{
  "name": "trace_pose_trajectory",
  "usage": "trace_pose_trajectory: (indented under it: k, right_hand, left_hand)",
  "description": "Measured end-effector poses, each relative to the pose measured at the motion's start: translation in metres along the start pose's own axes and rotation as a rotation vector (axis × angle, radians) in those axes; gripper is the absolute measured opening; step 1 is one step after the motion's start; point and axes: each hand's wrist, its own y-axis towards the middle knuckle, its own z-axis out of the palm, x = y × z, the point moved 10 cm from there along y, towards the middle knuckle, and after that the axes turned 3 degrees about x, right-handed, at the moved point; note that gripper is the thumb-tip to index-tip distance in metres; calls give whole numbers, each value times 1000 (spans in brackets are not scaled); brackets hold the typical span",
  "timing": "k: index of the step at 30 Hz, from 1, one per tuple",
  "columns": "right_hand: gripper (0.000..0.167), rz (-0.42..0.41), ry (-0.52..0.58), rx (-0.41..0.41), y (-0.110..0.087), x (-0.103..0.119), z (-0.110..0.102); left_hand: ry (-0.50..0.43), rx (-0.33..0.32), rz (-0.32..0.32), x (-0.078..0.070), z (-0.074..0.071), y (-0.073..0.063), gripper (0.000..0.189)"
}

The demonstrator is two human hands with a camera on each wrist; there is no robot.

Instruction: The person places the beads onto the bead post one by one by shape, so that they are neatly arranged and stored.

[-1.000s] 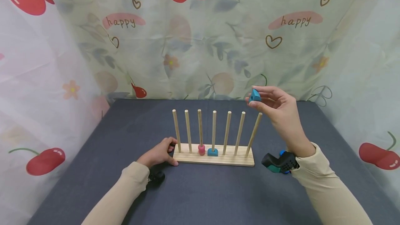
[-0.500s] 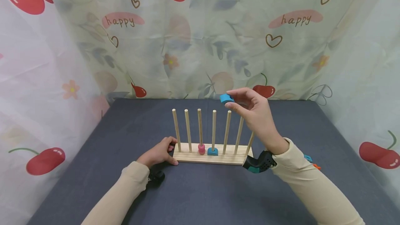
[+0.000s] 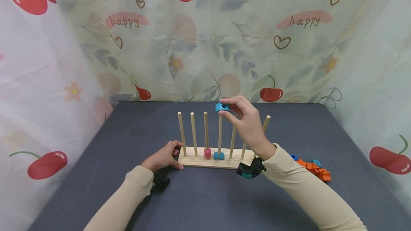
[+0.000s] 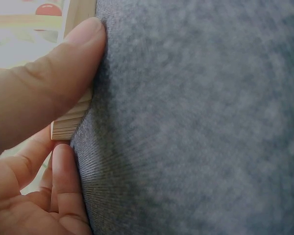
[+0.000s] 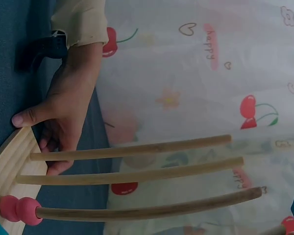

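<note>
A wooden peg board [image 3: 189, 160] with several upright pegs stands on the dark cloth in the head view. My left hand [image 3: 162, 158] grips its left end; the left wrist view has the thumb [image 4: 63, 73] on one side of the wood [image 4: 71, 125] and fingers on the other. Between thumb and fingertips my right hand [image 3: 247, 124] pinches a blue half-round bead [image 3: 222, 107] with a hole, right at the top of the middle peg [image 3: 220, 131]. At that peg's foot sits a similar blue bead [image 3: 219, 156]. A pink double-ball bead [image 3: 207, 153] is on the peg left of it.
Orange pieces [image 3: 322, 174] and a few blue ones [image 3: 316, 162] lie right of the board, partly behind the right sleeve [image 3: 308, 184]. A printed curtain [image 3: 205, 52] closes off the back and sides. Each wrist carries a black device [image 3: 250, 169].
My right hand has moved left with the blue bead, from beyond the rightmost peg to the top of the middle one. The left hand has stayed on the board's end.
</note>
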Motion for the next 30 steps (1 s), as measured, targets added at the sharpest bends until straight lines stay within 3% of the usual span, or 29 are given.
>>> trace_pose_trajectory:
  k: [12, 21, 30]
  right_hand:
    - [30, 76, -132, 19, -9, -17, 11]
    - [37, 161, -53, 34, -19, -38, 18]
    - [37, 217, 26, -22, -26, -49, 20]
  left_hand:
    - [-2, -5, -2, 2, 1, 1, 75]
    - [2, -7, 14, -1, 0, 0, 74]
    - [-5, -3, 9, 1, 0, 1, 74]
